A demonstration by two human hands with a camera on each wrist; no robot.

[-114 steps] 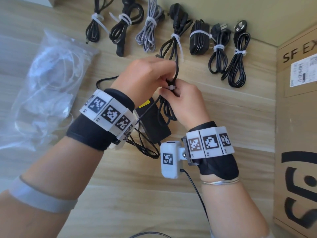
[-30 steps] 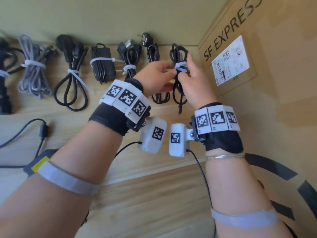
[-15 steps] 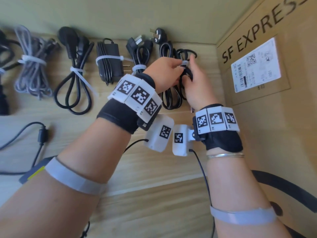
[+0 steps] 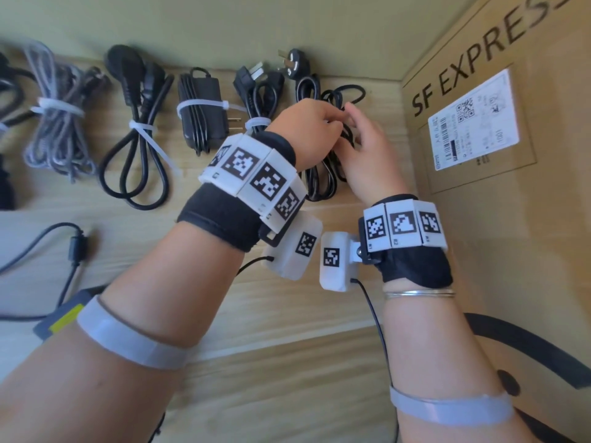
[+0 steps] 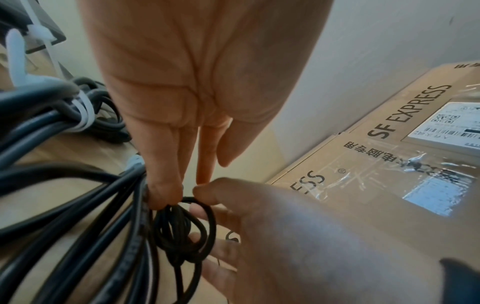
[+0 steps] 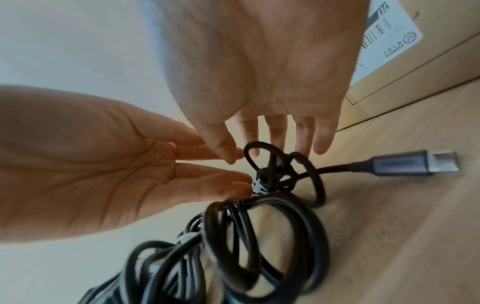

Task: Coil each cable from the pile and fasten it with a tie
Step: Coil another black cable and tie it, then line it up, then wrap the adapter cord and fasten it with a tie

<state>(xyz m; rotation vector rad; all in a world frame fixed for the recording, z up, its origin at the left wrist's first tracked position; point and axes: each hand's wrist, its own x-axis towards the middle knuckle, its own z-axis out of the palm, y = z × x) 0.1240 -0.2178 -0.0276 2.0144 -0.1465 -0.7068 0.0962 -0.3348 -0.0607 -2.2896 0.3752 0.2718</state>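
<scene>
A small coil of thin black cable [image 4: 348,137], bound with a white tie [image 6: 258,186], lies on the wooden table at the right end of a row of tied bundles. Its grey USB plug [image 6: 405,164] points toward the cardboard box. My left hand [image 4: 319,123] has straight fingers, and their tips touch the coil [image 5: 179,226] at the tie. My right hand [image 4: 364,139] hovers over the coil [image 6: 275,174] from the right, fingers straight and spread, gripping nothing. A thicker tied black cord [image 4: 315,183] lies right beside the coil, partly under my left hand.
Tied bundles line the back wall: a grey braided cable [image 4: 51,123], a black power cord [image 4: 137,155], a black adapter [image 4: 201,113]. A tall cardboard box [image 4: 479,235] walls off the right side. A loose black cable [image 4: 75,247] and an adapter brick [image 4: 60,321] lie at the left.
Both hands carried the tied coil to the right end of the row and set it down beside the box. Their fingers have since straightened and let go of it.
</scene>
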